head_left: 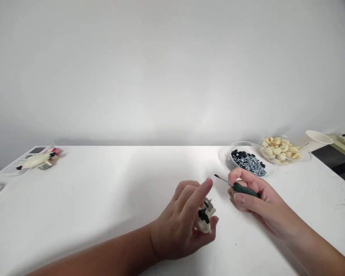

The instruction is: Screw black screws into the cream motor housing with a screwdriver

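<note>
My left hand (186, 218) is closed around a small cream plastic part (204, 226) with a black piece (203, 216) fixed on it. Its index finger is raised, and the palm hides much of the part. To the right, my right hand (255, 199) grips a screwdriver (244, 189) by its dark green handle. The metal shaft points left toward my left hand, and its dark tip is apart from the cream part. Just beyond my right hand stands a clear round dish (232, 163) of silver screws (253, 165) and small black pieces (241, 155).
A clear container (304, 156) of cream plastic shells (281, 149) stands behind the dish, beside a cream cup (319, 140). At the far left, a cream piece with black ends (36, 161) rests on a white device (28, 153). A plain wall (161, 76) rises behind the white table (103, 184).
</note>
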`<state>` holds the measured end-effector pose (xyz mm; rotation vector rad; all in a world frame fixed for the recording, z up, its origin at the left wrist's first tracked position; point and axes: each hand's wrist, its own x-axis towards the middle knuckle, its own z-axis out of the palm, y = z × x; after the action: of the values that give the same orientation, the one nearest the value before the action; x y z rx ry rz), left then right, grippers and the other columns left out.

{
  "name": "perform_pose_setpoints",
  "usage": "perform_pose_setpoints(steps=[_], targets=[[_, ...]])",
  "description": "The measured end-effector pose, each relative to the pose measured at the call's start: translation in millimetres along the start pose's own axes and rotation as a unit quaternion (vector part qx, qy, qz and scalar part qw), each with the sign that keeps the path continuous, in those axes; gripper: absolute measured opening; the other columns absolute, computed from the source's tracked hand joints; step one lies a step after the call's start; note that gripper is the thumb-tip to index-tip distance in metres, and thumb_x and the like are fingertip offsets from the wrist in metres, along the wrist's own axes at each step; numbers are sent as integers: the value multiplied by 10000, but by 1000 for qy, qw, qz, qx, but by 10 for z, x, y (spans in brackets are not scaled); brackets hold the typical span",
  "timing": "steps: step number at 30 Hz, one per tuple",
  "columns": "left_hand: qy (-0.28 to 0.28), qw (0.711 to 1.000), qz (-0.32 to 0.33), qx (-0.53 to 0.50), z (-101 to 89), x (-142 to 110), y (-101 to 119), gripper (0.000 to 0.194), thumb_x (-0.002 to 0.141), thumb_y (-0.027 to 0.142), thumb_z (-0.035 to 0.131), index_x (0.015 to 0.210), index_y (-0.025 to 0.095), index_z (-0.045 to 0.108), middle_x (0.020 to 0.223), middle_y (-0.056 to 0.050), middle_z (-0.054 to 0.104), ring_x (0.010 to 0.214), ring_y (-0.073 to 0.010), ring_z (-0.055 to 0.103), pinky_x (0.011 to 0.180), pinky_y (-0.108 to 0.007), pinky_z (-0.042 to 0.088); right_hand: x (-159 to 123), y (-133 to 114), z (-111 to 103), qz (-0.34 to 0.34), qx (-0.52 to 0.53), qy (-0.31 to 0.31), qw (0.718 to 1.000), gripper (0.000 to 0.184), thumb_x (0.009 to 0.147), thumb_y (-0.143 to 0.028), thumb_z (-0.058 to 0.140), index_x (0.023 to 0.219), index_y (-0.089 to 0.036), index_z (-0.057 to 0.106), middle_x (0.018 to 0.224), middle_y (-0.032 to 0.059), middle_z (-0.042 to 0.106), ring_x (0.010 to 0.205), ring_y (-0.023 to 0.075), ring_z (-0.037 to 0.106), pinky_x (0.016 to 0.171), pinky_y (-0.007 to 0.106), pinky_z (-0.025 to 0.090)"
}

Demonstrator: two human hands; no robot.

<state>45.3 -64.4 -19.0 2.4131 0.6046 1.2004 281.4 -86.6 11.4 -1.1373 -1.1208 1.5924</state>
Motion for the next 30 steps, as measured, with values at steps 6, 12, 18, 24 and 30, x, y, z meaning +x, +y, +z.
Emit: perform_pose_setpoints(steps=[6,12,18,24,30], targets=[[-22,1000,12,-17,-36,-22,0,1069,878,274,736,1673,213,24,1178,-142,516,1081,-313,520,958,-484,482,-43,-14,127,-2,-15,-3,1000,356,936,-509,757,1033,-249,534,637,-75,416,602,124,322,590,264,250],[-30,998,51,-23,-91,41,-19,918,923,211,560,1671,108,36,1225,-179,495,1132,-310,482,1028,-518,441,-11,102,260,7,-74,9,997,382,1092,-581,454,1050,-212,545,799,3,641,625,140,536,606,288,430],[0,994,99,-37,-70,68,-13,675,1016,241,617,1569,60,274,1255,-181,548,1189,-266,500,1081,-444,457,15,235,363,22,129,-67,989,341,1074,-479,588,914,-210,452,804,-44,559,675,96,593,644,231,451],[21,992,57,-115,-32,55,-44,525,886,107,765,1300,157,447,1180,-109,522,1186,-248,506,1049,-409,501,37,196,327,2,136,-101,986,368,965,-336,788,932,-212,442,880,-25,610,777,123,631,750,275,484],[-10,986,40,-159,-69,116,-41,419,924,106,701,1254,168,450,1141,-111,564,1177,-247,529,1045,-421,515,72,180,279,-4,112,-70,991,421,956,-334,794,898,-218,393,970,-5,667,730,118,672,680,270,518]])
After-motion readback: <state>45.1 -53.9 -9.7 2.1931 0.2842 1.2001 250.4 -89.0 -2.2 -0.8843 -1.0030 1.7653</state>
